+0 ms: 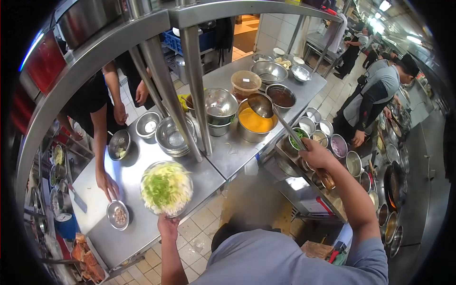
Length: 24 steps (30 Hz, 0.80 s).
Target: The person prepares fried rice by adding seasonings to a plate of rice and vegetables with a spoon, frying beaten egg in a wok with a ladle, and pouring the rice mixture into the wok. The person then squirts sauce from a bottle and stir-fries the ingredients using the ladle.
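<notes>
At the counter's near edge, my left hand (167, 228) grips the rim of a metal bowl (189, 202) from below. Shredded pale cabbage (164, 202) and chopped green onion (159, 185) are heaped in it. My right hand (317, 153) is wrapped around the handle of a large steel ladle (261, 105). The ladle's scoop hangs over a metal pot (251, 137) of orange liquid (255, 119); from here I cannot tell whether it touches the liquid. Below my right hand is a small container of chopped greens (298, 137).
Across the counter, a co-worker's hand (107, 186) touches a small bowl of pinkish pieces (118, 216). Steel posts (197, 90) rise from the counter. A cleaver (78, 199) lies on a white board (92, 209). Ingredient pots (338, 145) stand at right, near another person (375, 95).
</notes>
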{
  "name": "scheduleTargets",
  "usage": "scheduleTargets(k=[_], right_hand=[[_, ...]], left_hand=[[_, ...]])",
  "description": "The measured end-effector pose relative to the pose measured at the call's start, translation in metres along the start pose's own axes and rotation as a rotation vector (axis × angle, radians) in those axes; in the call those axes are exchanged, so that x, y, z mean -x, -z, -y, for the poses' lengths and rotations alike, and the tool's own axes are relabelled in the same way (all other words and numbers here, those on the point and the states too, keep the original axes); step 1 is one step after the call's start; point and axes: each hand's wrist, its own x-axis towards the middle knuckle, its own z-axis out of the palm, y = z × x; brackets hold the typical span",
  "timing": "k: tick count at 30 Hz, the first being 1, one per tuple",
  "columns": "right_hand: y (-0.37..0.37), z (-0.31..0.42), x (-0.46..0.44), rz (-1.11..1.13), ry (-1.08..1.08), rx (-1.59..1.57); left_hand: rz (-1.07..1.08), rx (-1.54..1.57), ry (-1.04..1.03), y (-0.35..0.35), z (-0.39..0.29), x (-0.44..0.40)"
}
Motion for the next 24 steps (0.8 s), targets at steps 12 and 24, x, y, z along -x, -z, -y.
scheduleTargets(k=[12, 24], right_hand=[[0.002, -0.023, -0.013, -0.003, 0.06, -0.12], [-0.001, -0.034, -0.007, -0.114, 0.026, 0.028]], left_hand=[[0.013, 0.186, -0.099, -0.032, 0.017, 0.022], [0.31, 0.227, 0.012, -0.044, 0.075, 0.015]])
